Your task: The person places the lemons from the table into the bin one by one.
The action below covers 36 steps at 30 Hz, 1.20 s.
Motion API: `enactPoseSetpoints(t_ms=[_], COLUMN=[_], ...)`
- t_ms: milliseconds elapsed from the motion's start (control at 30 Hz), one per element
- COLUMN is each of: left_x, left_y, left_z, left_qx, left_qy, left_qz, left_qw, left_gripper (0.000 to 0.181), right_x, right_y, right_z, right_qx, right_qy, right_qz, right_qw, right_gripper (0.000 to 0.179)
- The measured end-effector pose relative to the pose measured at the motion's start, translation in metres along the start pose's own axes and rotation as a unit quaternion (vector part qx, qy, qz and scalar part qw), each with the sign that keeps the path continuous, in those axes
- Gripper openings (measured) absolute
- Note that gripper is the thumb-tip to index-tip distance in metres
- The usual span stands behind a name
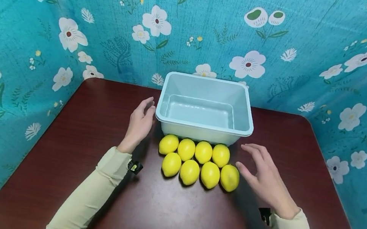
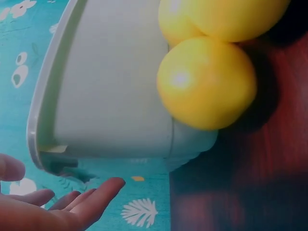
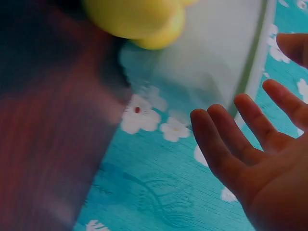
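Several yellow lemons (image 1: pixel 189 172) lie in two rows on the dark table, close against the front of a light blue plastic basin (image 1: pixel 201 134). Nothing lies inside the basin. My left hand (image 1: pixel 141 122) hovers beside the basin's left wall, fingers loosely bent and holding nothing. In the left wrist view its fingers (image 2: pixel 98 199) are apart from the basin and from the nearest lemon (image 2: pixel 207 83). To the right of the lemons is my right hand (image 1: pixel 266 176), thumb and fingers spread, nearest the front-row end lemon (image 1: pixel 229 178). The right wrist view shows its fingers (image 3: pixel 226 139) holding nothing.
The reddish-brown wooden table (image 1: pixel 170 220) has rounded far corners. A teal floral cloth (image 1: pixel 201 28) hangs behind it and along both sides. Small black devices (image 1: pixel 134 166) are strapped at both wrists, below pale sleeves.
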State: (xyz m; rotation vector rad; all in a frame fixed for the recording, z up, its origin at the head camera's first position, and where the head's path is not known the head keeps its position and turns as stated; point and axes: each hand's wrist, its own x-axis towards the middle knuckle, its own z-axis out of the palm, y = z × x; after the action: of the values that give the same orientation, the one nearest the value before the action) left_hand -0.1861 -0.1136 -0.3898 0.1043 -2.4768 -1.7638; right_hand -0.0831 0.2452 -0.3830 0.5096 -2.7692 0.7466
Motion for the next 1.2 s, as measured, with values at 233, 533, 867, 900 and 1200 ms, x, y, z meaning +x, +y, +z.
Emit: enactPoseSetpoints(t_ms=[233, 533, 867, 900, 1200], left_x=[-0.001, -0.002, -0.003, -0.003, -0.003], left_y=[-0.003, -0.008, -0.007, -0.007, -0.01], left_z=[0.009, 0.013, 0.018, 0.019, 0.02], left_qx=[-0.025, -0.051, -0.037, -0.034, -0.03], left_qy=[-0.008, -0.017, -0.024, -0.023, -0.027], left_qz=[-0.014, -0.005, 0.011, 0.012, 0.013], left_qw=[0.9996, 0.9985, 0.999, 0.9991, 0.9991], left_gripper=[0.046, 0.045, 0.046, 0.047, 0.046], right_x=[-0.014, -0.024, -0.026, -0.026, -0.026], right_y=[0.01, 0.011, 0.007, 0.007, 0.007], right_z=[0.021, 0.04, 0.049, 0.05, 0.055], right_qx=[-0.012, -0.028, -0.04, -0.042, -0.046], right_qy=[-0.064, -0.103, -0.118, -0.119, -0.122], right_qz=[0.005, 0.021, 0.025, 0.025, 0.024], right_qw=[0.9978, 0.994, 0.9919, 0.9917, 0.9912], right_gripper=[0.053, 0.06, 0.058, 0.058, 0.054])
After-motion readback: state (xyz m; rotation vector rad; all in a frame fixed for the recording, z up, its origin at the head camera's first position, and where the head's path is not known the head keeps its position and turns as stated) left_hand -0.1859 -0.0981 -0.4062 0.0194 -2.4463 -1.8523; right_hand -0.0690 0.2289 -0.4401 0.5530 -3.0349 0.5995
